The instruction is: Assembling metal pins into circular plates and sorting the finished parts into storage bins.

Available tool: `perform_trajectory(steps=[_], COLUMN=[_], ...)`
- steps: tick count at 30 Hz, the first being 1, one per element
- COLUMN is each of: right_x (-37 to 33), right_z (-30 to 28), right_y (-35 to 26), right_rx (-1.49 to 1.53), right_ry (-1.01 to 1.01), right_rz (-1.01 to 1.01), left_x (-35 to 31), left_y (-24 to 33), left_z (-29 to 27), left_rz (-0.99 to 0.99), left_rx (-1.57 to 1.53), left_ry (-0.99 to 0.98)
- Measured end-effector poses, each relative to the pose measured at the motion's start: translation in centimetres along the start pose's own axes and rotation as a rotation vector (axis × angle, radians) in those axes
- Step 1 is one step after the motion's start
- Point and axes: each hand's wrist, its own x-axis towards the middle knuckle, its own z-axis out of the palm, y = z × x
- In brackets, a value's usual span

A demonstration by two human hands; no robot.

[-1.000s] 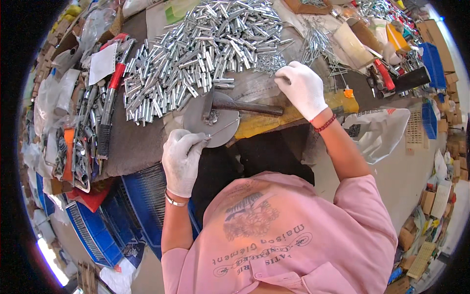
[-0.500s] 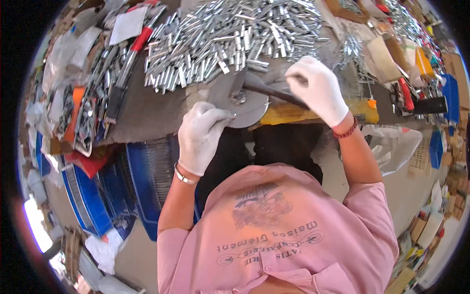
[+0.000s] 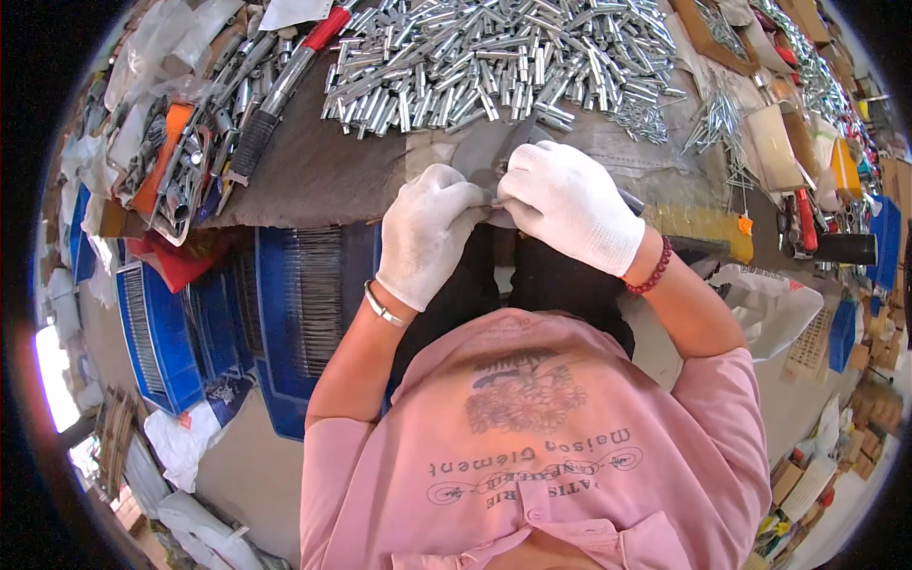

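My left hand [image 3: 427, 233], in a white glove, is closed in a pinch above the near edge of the bench. Its fingertips grip a thin metal rod, which is almost wholly covered by the gloves now. Close against it, my right hand [image 3: 575, 207], also gloved, has its fingers pressed together; what they hold is hidden. Beneath and behind the hands lies a round grey metal disc [image 3: 480, 152], partly covered. A hammer lies by it, mostly behind my right hand, with its dark handle [image 3: 630, 200] showing past the glove.
A big heap of short silvery metal tubes [image 3: 475, 71] fills the bench's far side. Hand tools and a red-and-black bar [image 3: 285, 85] lie at left. Blue bins [image 3: 299, 313] with thin rods stand below left. Yellow tape [image 3: 693, 228] covers the front edge at right.
My right hand has come left and down from above the hammer handle to meet my left hand. The rod, plainly seen earlier, is now covered. The whole view has shifted slightly.
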Motion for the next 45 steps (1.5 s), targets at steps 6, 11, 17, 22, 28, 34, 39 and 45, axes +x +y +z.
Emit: perform_trajectory(steps=[6,11,17,22,28,34,39,45], right_x=[1.1,-1.1,-4.2,-6.0,-7.0,-5.6,-4.6,-5.9], right_z=[-0.6,-1.2,-2.3,-3.1,-2.2,-2.4,-2.4,0.0], right_y=[-1.2,0.3,2.6,-0.6,-2.6,-1.1,0.0,-3.3], right_rx=[-0.233,-0.214,-0.170,0.075,-0.114,0.271,-0.195,0.096], right_ry=[-0.147,0.041,0.039,0.116,0.073,0.139,0.108,-0.015], right_rz=[-0.070,0.015,0.324,0.354,0.164,0.411,0.246,0.477], left_x=[0.4,0.3,0.3,0.7,0.3,0.8,0.2,-0.3], left_y=[-0.1,-0.4,-0.7,-0.7,-1.6,-0.6,-1.4,-1.0], left_z=[0.1,0.1,0.7,0.6,0.8,-0.1,-0.2,-0.4], left_rz=[0.039,0.008,-0.024,0.021,0.027,0.005,0.006,-0.008], left_rx=[0.021,-0.021,-0.120,-0.092,-0.120,-0.107,-0.147,-0.124], left_ry=[0.008,-0.019,-0.032,-0.008,-0.013,-0.037,-0.069,-0.019])
